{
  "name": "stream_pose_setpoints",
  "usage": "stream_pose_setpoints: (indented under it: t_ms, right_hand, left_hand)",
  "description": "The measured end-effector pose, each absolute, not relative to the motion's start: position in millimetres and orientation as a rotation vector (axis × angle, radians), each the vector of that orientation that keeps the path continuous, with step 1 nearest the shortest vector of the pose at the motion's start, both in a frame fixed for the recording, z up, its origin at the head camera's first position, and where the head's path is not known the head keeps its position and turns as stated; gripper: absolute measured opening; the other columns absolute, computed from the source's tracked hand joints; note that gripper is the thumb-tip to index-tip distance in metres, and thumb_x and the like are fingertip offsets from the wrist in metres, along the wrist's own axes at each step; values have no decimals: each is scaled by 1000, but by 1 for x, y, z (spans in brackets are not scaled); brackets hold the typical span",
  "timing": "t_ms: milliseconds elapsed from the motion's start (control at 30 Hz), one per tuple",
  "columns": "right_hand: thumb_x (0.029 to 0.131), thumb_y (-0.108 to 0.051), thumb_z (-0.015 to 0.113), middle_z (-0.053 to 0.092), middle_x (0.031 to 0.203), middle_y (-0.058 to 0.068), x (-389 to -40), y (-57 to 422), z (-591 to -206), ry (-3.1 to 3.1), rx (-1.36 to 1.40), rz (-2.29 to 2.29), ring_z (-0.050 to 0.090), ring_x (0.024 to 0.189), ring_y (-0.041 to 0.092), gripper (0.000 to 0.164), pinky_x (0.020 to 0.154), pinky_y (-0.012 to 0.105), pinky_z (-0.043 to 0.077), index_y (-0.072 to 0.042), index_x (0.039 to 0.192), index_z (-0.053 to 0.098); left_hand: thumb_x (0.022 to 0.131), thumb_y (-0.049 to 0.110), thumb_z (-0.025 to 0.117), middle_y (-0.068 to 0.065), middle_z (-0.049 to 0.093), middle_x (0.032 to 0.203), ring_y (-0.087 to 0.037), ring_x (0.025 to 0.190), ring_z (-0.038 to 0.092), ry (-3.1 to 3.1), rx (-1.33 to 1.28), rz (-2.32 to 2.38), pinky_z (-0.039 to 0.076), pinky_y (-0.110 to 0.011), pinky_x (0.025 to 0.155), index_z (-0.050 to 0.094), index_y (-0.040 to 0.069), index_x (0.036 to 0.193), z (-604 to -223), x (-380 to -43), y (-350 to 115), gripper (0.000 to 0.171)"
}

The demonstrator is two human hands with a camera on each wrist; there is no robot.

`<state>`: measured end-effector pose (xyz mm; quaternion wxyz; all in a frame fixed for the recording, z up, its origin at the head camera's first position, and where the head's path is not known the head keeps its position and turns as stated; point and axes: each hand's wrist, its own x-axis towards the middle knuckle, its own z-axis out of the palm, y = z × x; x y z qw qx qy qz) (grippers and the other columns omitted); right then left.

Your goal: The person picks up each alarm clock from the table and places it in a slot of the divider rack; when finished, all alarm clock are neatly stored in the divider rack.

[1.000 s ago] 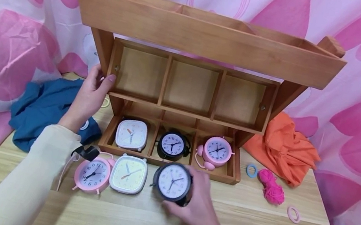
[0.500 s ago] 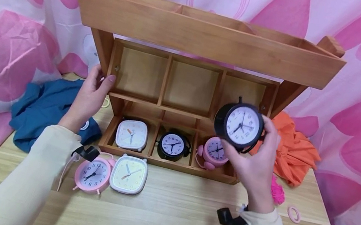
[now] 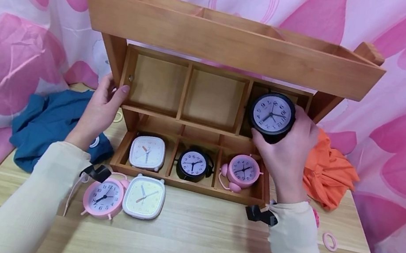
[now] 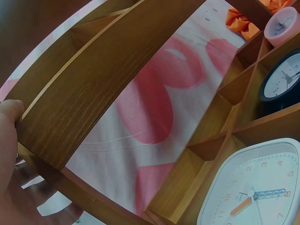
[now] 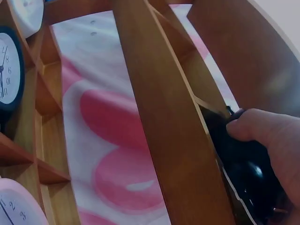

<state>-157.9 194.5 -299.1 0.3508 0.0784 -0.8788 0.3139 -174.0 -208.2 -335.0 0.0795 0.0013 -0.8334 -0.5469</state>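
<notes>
A three-tier wooden rack (image 3: pixel 232 46) stands on the table. My left hand (image 3: pixel 98 111) grips its left side at the middle tier, the thumb over the tier's edge; the left wrist view shows fingers behind the side post. My right hand (image 3: pixel 291 154) holds a black alarm clock (image 3: pixel 272 115) in the right compartment of the middle tier, its dial facing me and turned over. In the right wrist view the thumb lies on the clock's dark body. Below, the bottom tier holds a white clock (image 3: pixel 147 152), another black clock (image 3: pixel 192 163) and a pink clock (image 3: pixel 243 171).
In front of the rack, a pink alarm clock (image 3: pixel 104 197) and a cream-faced square clock (image 3: pixel 144 197) sit side by side. Blue cloth (image 3: pixel 49 127) lies left, orange cloth (image 3: pixel 328 170) right. A pink ring (image 3: pixel 329 241) lies at right, a yellow ring (image 3: pixel 118 116) behind my left wrist.
My right hand has lifted the black clock from the table beside the square clock, carried it up and right, and brought it into the middle tier's right compartment. My left hand stays put.
</notes>
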Motion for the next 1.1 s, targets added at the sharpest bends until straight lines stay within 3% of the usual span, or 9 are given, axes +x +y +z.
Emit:
stream_pose_setpoints:
  t_ms: [133, 333, 667, 800, 1100]
  right_hand:
    - [73, -38, 82, 60, 125, 18, -165, 191, -298, -2298, 162, 779, 51, 119, 39, 74, 101, 56, 34, -3, 130, 52]
    - [75, -35, 82, 54, 134, 18, -168, 186, -298, -2415, 55, 795, 45, 128, 38, 82, 98, 60, 28, -7, 141, 42]
    - [77, -25, 81, 38, 149, 22, -165, 183, -304, -2409, 92, 756, 32, 139, 38, 95, 102, 60, 24, -6, 152, 27]
    - [78, -22, 80, 34, 151, 22, -162, 184, -306, -2386, 138, 767, 29, 140, 39, 92, 104, 61, 24, -5, 151, 29]
    - [78, -18, 79, 41, 145, 25, -155, 190, -307, -2346, 261, 774, 34, 135, 41, 79, 112, 58, 24, 0, 144, 40]
  left_hand:
    - [100, 55, 43, 1, 25, 162, -31, 150, 25, -2493, 8, -1643, 33, -57, 113, 17, 34, 155, -335, -173, -208, 64]
    - [100, 56, 43, 1, 25, 162, -31, 150, 24, -2497, 19, -1652, 32, -57, 113, 17, 35, 155, -336, -172, -208, 64]
    - [100, 55, 43, 0, 25, 162, -31, 150, 25, -2491, 1, -1649, 32, -57, 113, 17, 34, 154, -335, -173, -207, 64]
    - [100, 55, 43, 0, 25, 162, -31, 150, 24, -2492, 1, -1647, 32, -57, 114, 17, 34, 155, -335, -173, -207, 65]
    - [101, 56, 39, -1, 26, 161, -32, 148, 29, -2487, -16, -1649, 34, -59, 112, 16, 34, 155, -333, -171, -207, 63]
